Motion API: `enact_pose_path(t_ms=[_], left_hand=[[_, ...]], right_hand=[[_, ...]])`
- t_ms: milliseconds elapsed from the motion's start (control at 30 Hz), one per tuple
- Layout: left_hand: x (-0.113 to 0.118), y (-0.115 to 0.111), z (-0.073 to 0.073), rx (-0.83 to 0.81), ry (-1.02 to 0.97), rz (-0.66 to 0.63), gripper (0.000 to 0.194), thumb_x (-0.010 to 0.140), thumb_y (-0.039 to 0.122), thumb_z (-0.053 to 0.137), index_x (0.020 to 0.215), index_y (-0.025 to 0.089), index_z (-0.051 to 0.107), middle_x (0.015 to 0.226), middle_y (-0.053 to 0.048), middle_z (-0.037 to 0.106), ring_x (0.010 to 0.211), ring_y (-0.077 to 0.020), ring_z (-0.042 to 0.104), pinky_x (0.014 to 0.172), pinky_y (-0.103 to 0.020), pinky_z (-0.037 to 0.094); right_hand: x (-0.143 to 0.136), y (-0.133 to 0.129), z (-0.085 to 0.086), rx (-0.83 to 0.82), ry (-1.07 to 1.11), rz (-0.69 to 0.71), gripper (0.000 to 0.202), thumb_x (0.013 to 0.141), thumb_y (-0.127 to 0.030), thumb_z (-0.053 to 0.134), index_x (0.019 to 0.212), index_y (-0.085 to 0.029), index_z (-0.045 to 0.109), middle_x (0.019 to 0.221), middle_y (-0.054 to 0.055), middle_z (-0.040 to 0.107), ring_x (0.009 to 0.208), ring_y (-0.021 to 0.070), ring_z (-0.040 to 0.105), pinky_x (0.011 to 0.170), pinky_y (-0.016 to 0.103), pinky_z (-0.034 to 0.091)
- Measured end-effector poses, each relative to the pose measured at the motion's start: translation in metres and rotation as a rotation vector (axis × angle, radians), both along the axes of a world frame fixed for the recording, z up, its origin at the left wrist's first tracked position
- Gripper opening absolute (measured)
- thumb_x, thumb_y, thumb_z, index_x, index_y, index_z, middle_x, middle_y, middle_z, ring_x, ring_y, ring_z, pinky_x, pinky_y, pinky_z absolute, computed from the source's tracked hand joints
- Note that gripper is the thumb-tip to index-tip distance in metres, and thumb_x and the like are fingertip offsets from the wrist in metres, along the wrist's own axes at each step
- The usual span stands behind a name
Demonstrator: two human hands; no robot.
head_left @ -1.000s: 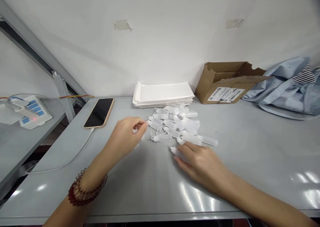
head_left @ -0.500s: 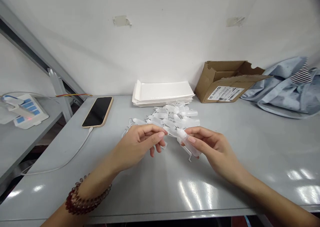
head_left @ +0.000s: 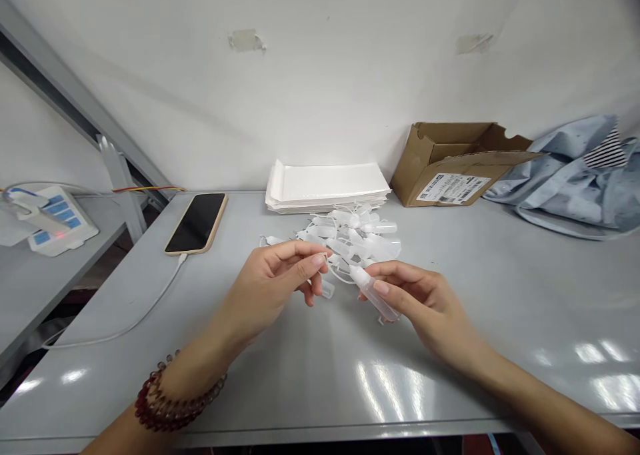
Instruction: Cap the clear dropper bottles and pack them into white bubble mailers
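Observation:
In my right hand (head_left: pixel 417 298) is a small translucent squeeze bottle (head_left: pixel 381 300) with a white top, tilted so that a thin needle tip points up and left. My left hand (head_left: pixel 290 275) is pinched on the end of a thin white cap strap (head_left: pixel 341 279), which curves across toward the bottle's neck. What exactly sits between the left fingertips is too small to make out fully. Just beyond both hands lies a pile of similar bottles (head_left: pixel 381 246) with white straps and needle tips. Part of another bottle (head_left: pixel 327 289) shows beneath my left fingers.
Behind the pile, a stack of white envelopes (head_left: pixel 330 180) lies by the wall. An open cardboard box (head_left: pixel 425 165) and a blue patterned cloth bag (head_left: pixel 565 188) stand at the right. To the left, a phone (head_left: pixel 196 223) trails a white charging cable (head_left: pixel 150 308); a power strip (head_left: pixel 63 221) is farther left.
The bottle in my right hand has shifted slightly down, with its white top more visible. My left fingertips have moved a little up, and the strap between the hands now shows.

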State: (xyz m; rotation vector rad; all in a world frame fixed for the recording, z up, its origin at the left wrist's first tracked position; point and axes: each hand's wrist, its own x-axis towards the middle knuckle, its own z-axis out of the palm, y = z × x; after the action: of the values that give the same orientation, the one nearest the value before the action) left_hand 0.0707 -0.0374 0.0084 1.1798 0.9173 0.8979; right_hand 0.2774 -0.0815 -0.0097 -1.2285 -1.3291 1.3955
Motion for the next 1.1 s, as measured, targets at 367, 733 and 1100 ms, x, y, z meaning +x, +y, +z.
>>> enact_pose_path(t_ms=[367, 733, 1100], left_hand=[[-0.0007, -0.0009, -0.0008, 0.050, 0.085, -0.065, 0.014, 0.085, 0.026, 0.061, 0.085, 0.018, 0.073, 0.065, 0.001, 0.059, 0.058, -0.0092, 0.054, 0.056, -0.022, 0.047], [-0.0014, -0.0015, -0.0015, 0.054, 0.102, -0.143, 0.014, 0.086, 0.026, 0.060, 0.083, 0.019, 0.072, 0.065, 0.002, 0.057, 0.057, -0.0081, 0.052, 0.059, -0.022, 0.047], [-0.0007, -0.0023, 0.0030, 0.148, 0.229, -0.154, 0.014, 0.085, 0.025, 0.061, 0.079, 0.018, 0.071, 0.059, 0.003, 0.057, 0.059, -0.0097, 0.052, 0.059, -0.022, 0.046]], right_hand=[[-0.0020, -0.0005, 0.0017, 0.029, -0.006, 0.026, 0.019, 0.084, -0.038, 0.061, 0.091, -0.021, 0.069, 0.070, 0.000, 0.062, 0.057, 0.0088, 0.048, 0.056, 0.023, 0.042], [-0.0032, -0.0010, 0.0045, 0.023, 0.005, 0.029, 0.018, 0.084, -0.035, 0.062, 0.090, -0.021, 0.070, 0.069, 0.000, 0.062, 0.057, 0.0085, 0.049, 0.054, 0.022, 0.045], [-0.0035, -0.0023, 0.0002, 0.116, -0.093, -0.016, 0.020, 0.085, -0.038, 0.059, 0.089, -0.021, 0.069, 0.065, 0.000, 0.061, 0.052, 0.0084, 0.046, 0.047, 0.022, 0.035]])
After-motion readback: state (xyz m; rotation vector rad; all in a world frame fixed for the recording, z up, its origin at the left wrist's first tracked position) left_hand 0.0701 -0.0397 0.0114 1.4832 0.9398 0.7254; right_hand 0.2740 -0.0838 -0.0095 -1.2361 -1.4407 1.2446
